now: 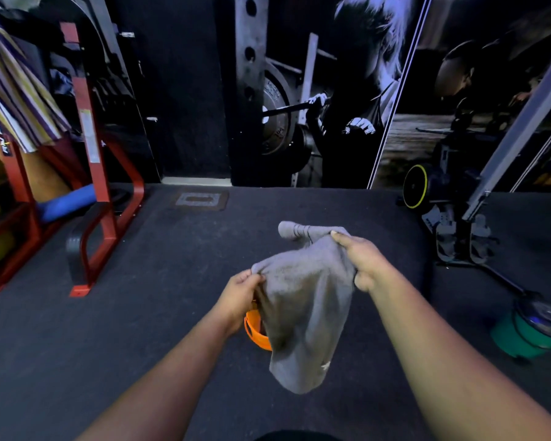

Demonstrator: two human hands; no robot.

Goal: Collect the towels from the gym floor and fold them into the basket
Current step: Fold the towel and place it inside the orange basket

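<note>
Since it hangs limp between two pinches, the grey towel (303, 310) reads as soft, light terry w/ no stiffness of its own; it should drape wherever it isn't held, so corners or the top hem are the places to grip. It is held in the air above the gym floor (140, 313), its top edge running from lower left up to far right, a twisted tail poking past the upper grip. Long axis approx vertical, free end pointing down toward the person. The left hand (239, 300) pinches the near-left corner; the right hand (363, 262) pinches the far-right end, thumb on top, hands apart. Directly behind the cloth an orange basket (256, 332) shows only part of its rim. Off right sits a green bucket (522, 335); far left, a red rack (89, 148).
</note>
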